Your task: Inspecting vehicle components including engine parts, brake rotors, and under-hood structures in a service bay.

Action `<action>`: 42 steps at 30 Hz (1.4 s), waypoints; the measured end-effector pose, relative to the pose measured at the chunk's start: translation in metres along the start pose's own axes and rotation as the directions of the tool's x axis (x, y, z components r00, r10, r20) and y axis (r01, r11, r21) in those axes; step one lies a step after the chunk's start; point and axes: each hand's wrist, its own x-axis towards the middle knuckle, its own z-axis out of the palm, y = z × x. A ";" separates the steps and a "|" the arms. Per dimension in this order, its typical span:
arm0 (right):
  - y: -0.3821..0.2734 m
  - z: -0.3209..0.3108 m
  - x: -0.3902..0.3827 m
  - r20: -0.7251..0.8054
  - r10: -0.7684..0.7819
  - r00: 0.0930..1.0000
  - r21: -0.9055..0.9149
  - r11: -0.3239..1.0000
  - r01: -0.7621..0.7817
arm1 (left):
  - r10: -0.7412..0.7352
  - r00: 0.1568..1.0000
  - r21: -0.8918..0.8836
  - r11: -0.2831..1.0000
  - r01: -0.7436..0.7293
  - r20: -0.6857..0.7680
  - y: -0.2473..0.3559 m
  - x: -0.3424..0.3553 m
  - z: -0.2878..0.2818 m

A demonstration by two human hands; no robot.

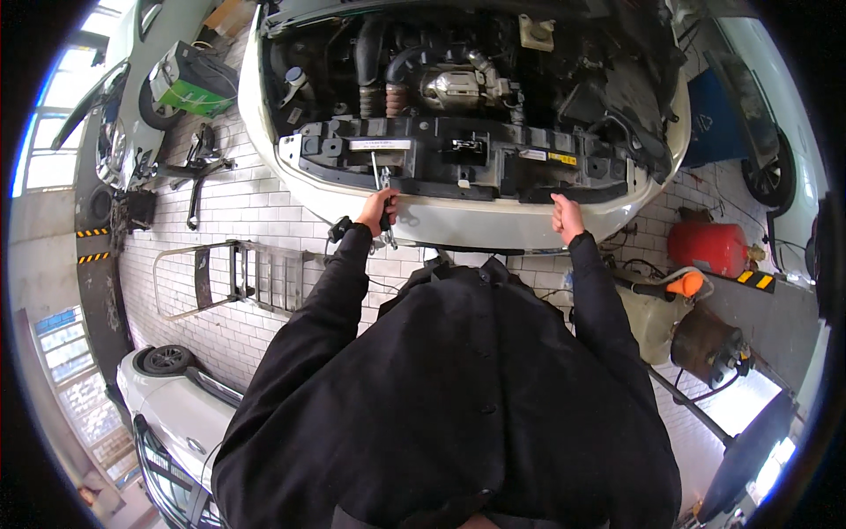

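My left hand (377, 213) is closed round a few metal hand tools (389, 236), kinds too small to tell for certain. A thin bright shaft (375, 167) rises from the fist over the front panel, and silvery ends stick out below it. Close by the left wrist is a dark rounded object (339, 229). My right hand (567, 219) is held over the car's front edge with its fingers curled in; whatever they hold, if anything, is hidden. Beyond both hands lie the black radiator top panel (432, 159) and the pale front bumper (476, 225).
The open engine bay (454, 88) lies ahead. Left on the tiled floor are a metal hand cart (264, 278), a floor jack (198, 163) and a green-grey box (194, 81). A red tank (708, 247) and a brown drum (707, 346) stand right. A white car (176, 410) is behind left.
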 end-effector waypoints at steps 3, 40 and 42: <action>0.002 0.004 -0.002 -0.061 -0.024 0.998 -0.003 1.000 0.024 | 0.000 1.000 0.007 1.000 0.001 -0.018 -0.004 0.003 -0.002; 0.021 -0.006 0.007 -0.098 -0.060 0.993 -0.046 0.997 0.056 | 0.015 1.000 -0.060 0.998 -0.016 -0.012 -0.023 0.016 -0.017; 0.017 -0.004 0.006 -0.091 -0.057 0.994 -0.028 0.998 0.055 | 0.015 1.000 -0.061 0.998 -0.014 0.014 -0.017 0.013 -0.014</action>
